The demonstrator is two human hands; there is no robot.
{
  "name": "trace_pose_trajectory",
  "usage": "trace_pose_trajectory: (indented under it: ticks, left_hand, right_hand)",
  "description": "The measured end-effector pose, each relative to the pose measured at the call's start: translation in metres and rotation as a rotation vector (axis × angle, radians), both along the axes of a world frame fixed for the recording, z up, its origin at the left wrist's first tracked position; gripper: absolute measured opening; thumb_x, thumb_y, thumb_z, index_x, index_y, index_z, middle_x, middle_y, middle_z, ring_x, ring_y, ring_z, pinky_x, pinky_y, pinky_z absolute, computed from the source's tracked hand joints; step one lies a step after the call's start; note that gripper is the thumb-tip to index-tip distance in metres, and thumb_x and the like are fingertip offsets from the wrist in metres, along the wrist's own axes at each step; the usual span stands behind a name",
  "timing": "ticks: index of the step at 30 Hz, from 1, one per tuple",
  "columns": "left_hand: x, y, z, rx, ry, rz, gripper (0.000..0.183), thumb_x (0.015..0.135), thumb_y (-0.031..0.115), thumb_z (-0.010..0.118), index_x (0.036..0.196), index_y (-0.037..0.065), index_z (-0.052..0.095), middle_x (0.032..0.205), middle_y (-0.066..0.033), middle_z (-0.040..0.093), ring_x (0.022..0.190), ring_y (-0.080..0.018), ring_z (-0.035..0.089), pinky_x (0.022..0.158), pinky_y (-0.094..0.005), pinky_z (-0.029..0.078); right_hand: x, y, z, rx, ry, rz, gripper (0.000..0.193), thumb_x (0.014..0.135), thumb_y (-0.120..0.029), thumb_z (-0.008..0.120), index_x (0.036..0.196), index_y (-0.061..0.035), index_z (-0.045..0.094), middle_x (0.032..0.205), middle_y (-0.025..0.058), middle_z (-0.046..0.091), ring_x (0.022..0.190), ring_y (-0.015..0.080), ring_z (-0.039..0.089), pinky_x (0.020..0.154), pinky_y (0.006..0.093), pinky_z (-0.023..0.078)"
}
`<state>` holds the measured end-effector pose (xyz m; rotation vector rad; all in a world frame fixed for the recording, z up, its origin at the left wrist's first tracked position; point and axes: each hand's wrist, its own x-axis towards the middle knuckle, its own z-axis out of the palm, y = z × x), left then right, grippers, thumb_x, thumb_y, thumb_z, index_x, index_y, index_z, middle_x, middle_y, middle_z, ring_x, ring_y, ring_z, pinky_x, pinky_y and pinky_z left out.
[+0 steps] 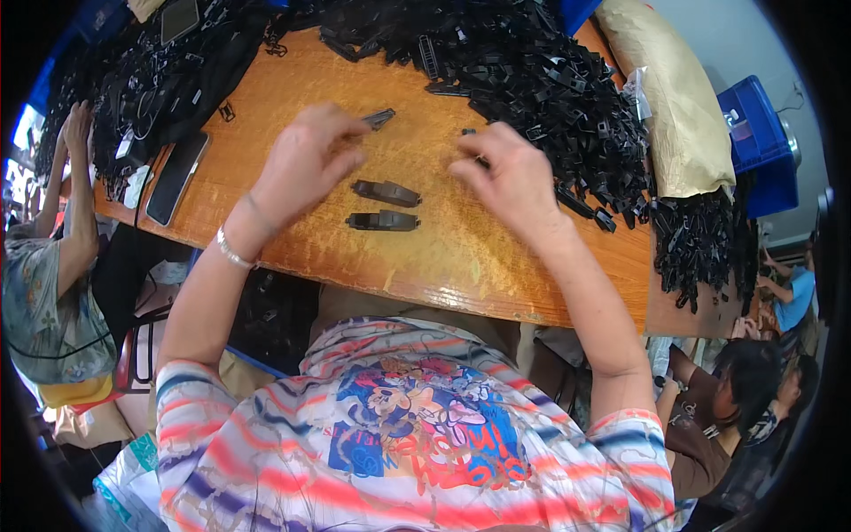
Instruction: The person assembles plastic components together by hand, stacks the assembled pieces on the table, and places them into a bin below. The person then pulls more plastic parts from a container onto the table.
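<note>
My left hand (pixel 312 158) is blurred by motion above the wooden table (pixel 417 257). Its thumb and index finger stand apart, and the fingertips reach a narrow black plastic part (pixel 379 119); I see no firm grip on it. Opposite, my right hand (pixel 512 176) has its fingers curled in. Between its thumb and index finger shows a small dark piece (pixel 482 162), mostly hidden. Another black bit (pixel 468 132) is at its index finger. Between both hands, two long black plastic clips (pixel 387 192) lie side by side, one nearer me than the other.
A large heap of black plastic parts (pixel 567 97) covers the back right, beside a tan sack (pixel 683 115) and a blue crate (pixel 758 133). More black parts (pixel 204 62) are piled back left. A phone (pixel 177 177) lies left. Other people sit on both sides.
</note>
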<state>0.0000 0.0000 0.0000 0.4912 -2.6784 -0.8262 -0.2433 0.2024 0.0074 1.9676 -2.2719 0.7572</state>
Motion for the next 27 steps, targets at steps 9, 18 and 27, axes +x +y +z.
trace_pose_trajectory:
  ticks: [9, 18, 27]
  left_hand:
    - [-0.044, -0.014, -0.021, -0.302, 0.116, 0.059, 0.032, 0.098, 0.008, 0.075, 0.129, 0.001, 0.073, 0.112, -0.0179, 0.070, 0.110, -0.0400, 0.067, 0.099, -0.0462, 0.055]
    - [-0.046, -0.014, -0.036, -0.330, 0.256, 0.007, 0.024, 0.100, 0.012, 0.074, 0.121, 0.001, 0.076, 0.115, -0.0164, 0.071, 0.113, -0.0385, 0.065, 0.101, -0.0468, 0.054]
    - [-0.031, -0.019, -0.029, -0.193, 0.237, 0.108, 0.024, 0.092, 0.012, 0.083, 0.113, 0.002, 0.078, 0.109, -0.0150, 0.070, 0.108, -0.0371, 0.065, 0.095, -0.0456, 0.054]
  right_hand:
    - [-0.003, -0.041, 0.009, 0.317, 0.214, -0.180, 0.028, 0.098, -0.028, 0.079, 0.119, -0.0096, 0.082, 0.115, 0.0141, 0.073, 0.102, 0.0381, 0.076, 0.088, 0.0486, 0.061]
    - [0.020, -0.035, 0.006, 0.192, -0.094, -0.011, 0.021, 0.101, -0.020, 0.073, 0.117, -0.0057, 0.075, 0.101, 0.0245, 0.078, 0.099, 0.0438, 0.076, 0.087, 0.0546, 0.059]
    - [0.016, -0.036, -0.008, 0.080, -0.017, 0.075, 0.024, 0.093, -0.012, 0.083, 0.115, -0.0040, 0.078, 0.107, 0.0178, 0.076, 0.097, 0.0399, 0.075, 0.082, 0.0473, 0.059]
